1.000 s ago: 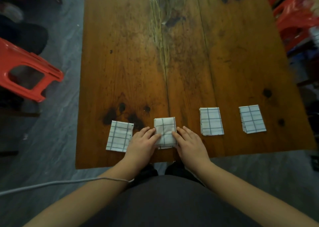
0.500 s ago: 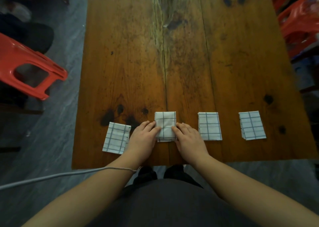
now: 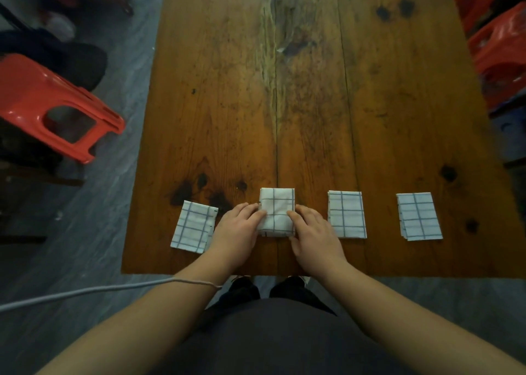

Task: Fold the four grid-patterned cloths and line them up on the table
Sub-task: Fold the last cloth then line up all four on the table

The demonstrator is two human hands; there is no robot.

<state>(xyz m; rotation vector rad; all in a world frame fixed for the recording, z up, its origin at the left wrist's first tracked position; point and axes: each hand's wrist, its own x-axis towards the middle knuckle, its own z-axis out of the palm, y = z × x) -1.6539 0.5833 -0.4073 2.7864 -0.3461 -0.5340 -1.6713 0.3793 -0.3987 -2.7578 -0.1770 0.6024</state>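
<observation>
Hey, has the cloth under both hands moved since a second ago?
Yes. The cloth slid away from the person; its far edge is now level with the dark knot.

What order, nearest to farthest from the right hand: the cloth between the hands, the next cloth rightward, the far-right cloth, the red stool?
From the right hand:
1. cloth between the hands, touching its fingers
2. next cloth, just right
3. far-right cloth, toward the table's right end
4. red stool, on the floor, left

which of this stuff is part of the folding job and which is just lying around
Job: far-left cloth, second cloth between left hand and right hand, third cloth, far-right cloth, table.
Lying about: red stool, red plastic stack, grey cord.
</observation>
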